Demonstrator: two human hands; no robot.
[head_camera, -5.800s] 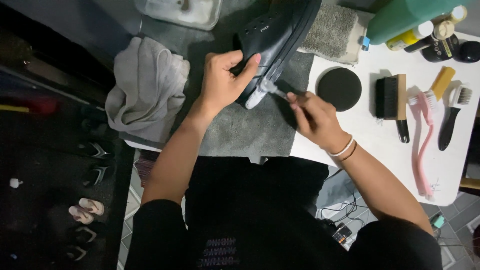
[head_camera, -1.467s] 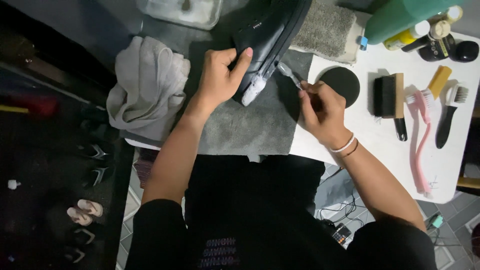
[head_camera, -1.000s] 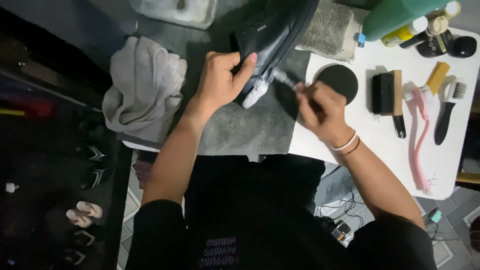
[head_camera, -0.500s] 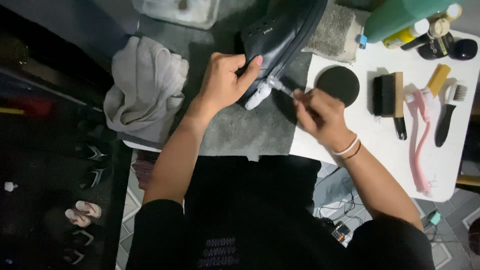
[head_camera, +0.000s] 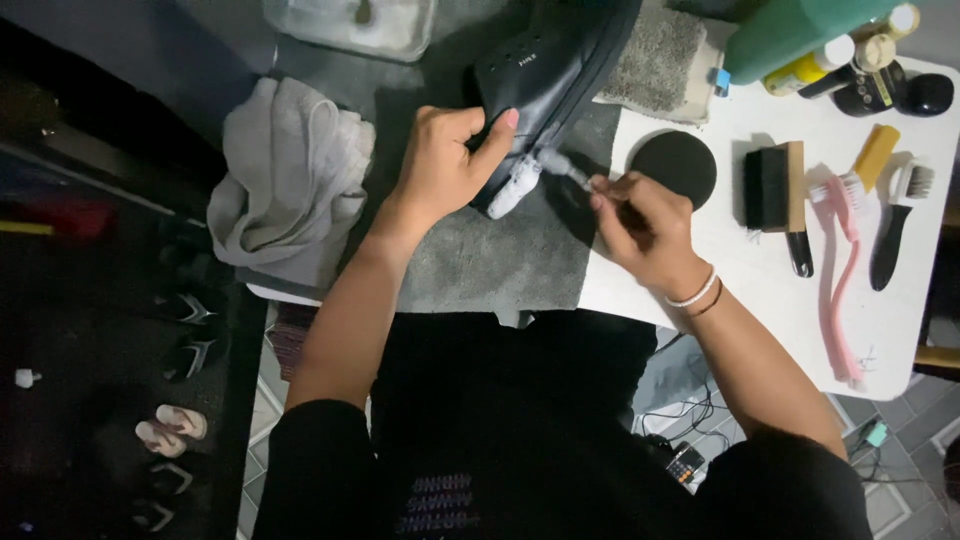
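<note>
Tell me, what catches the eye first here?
A dark shoe at top centre, gripped by the left hand while the right hand works a small brush against its foamy toe. Right of them, brushes lie on a white table.

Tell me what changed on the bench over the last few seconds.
The right hand drew its small brush back off the dark shoe, then brought it in again to the foamy white toe. The left hand kept hold of the shoe, which shifted only slightly. The grey cloth, black round pad and other brushes stayed put.
</note>
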